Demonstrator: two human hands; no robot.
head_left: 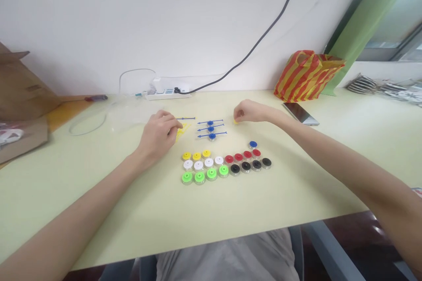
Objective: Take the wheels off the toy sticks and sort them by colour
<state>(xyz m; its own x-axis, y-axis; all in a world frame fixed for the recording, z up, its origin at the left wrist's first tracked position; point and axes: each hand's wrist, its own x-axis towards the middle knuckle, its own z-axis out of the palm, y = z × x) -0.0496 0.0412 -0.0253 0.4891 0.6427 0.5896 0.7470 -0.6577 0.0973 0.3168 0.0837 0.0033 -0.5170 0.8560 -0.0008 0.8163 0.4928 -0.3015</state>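
My left hand [160, 131] is curled at the yellow plastic arrows [183, 131], thumb and index fingertips closed on one of them; its fingers partly cover the pile. My right hand [248, 111] pinches a yellow disc [235, 121] at the tabletop, mostly hidden by the fingers. Between the hands, three blue arrows [211, 128] lie across blue discs with clear bases. A single blue arrow [186, 118] lies beyond the left fingers. Nearer me are rows of yellow discs [197, 156], white discs [209, 163], red discs [238, 157], green discs [211, 174] and black discs [245, 167].
A lone blue disc [252, 144] sits behind the red ones. A phone [300, 113] and a striped bag [306, 77] lie beyond my right forearm. A power strip [168, 93] with a black cable stands along the wall. A clear plastic bag [132, 112] and cardboard box [26, 83] are leftward.
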